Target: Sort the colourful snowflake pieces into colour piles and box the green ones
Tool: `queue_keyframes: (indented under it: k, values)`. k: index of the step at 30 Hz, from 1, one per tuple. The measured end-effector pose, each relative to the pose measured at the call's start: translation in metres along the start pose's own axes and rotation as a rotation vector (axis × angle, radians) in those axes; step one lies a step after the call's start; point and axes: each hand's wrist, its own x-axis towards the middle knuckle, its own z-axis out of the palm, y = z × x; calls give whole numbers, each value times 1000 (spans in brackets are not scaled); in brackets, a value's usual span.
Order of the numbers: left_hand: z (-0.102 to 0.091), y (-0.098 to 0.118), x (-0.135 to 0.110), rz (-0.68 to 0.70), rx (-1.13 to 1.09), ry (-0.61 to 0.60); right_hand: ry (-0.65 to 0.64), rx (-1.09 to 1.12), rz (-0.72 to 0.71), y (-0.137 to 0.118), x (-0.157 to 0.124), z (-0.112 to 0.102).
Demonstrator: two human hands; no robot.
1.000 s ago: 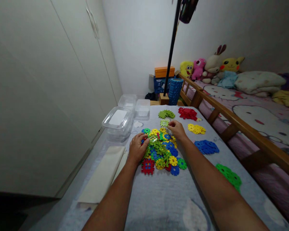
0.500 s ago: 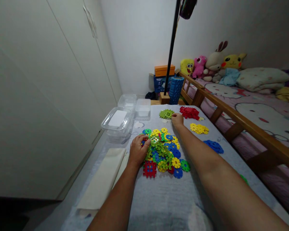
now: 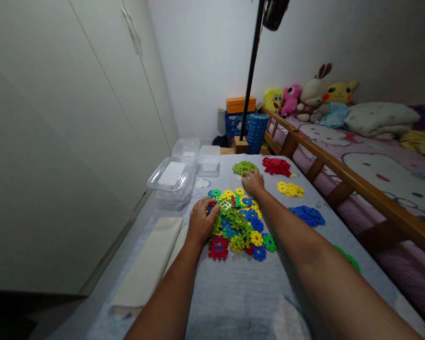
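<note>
My left hand (image 3: 201,218) rests against the left side of a mixed heap of plastic building pieces (image 3: 233,222), thumb apart from the fingers and nothing visibly gripped. Green, blue, yellow and red pieces lie tangled there, with a square red piece (image 3: 218,248) at the near left. Beyond the heap, my right hand (image 3: 255,182) reaches to the front of a light green pile (image 3: 244,167). Its fingers are stretched out and apart, touching or just short of that pile. Sorted piles sit to the right: red (image 3: 276,166), yellow (image 3: 290,189), blue (image 3: 309,216) and green (image 3: 349,259).
Clear plastic boxes (image 3: 172,182) stand at the table's far left, one lidded with a white paper on it. A folded cream cloth (image 3: 148,264) lies nearer. A wooden bed rail (image 3: 326,172) runs along the right; a black pole (image 3: 250,80) rises behind the table.
My right hand has moved slightly left and nearer, its closed fingers now stretched toward the light green pile. My left hand stays at the heap. The view has shifted a little.
</note>
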Motion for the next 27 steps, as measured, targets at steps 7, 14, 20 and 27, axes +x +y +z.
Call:
queue_keyframes:
  k: [7, 14, 20, 27]
  values:
    - [0, 1, 0, -8, 17, 3, 0, -47, 33, -6, 4, -1]
    - [1, 1, -1, -10, 19, 19, 0, -7, 44, -8, 7, 0]
    - [0, 0, 0, -6, 13, 18, 46, 209, 5, -3, -4, -13]
    - [1, -1, 1, -21, -29, 50, -359, 517, -202, -22, -51, -50]
